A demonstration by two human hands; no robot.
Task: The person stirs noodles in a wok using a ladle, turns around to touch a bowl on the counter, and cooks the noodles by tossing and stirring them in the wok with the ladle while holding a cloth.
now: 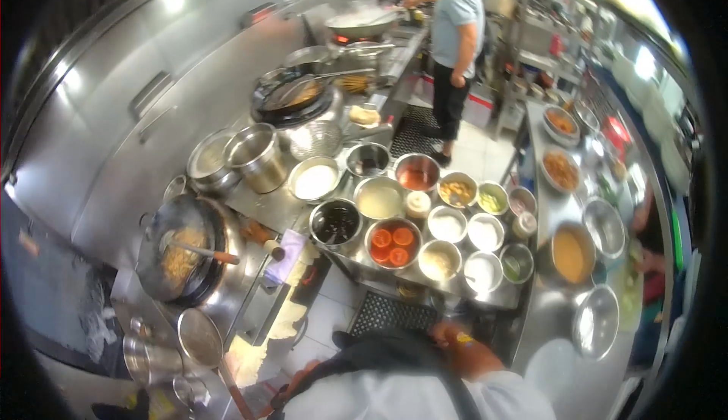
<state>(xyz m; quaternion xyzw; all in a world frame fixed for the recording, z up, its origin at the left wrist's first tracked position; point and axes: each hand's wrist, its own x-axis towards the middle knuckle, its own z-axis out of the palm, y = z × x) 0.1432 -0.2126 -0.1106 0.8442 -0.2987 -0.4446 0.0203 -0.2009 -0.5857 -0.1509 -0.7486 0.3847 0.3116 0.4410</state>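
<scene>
My right hand (446,334) is low in front of my body, close to the front edge of the steel table with the bowls. It is blurred and its fingers are not clear. Only a small, blurred part of my left hand (302,378) shows at my left side, its fingers hidden. Nearest to it is the wooden handle (236,391) of a round strainer (201,336); whether they touch I cannot tell. Farther left, a wok (176,257) on the stove contains pale brown food, with a wooden-handled ladle (199,252) lying in it.
Steel bowls of sauces and seasonings crowd the middle table, including dark liquid (336,223) and red containers (392,244). A purple cloth (283,258) lies by the stove edge. Another person (457,41) stands at the far wok (362,22). A counter (542,299) with bowls runs along the right.
</scene>
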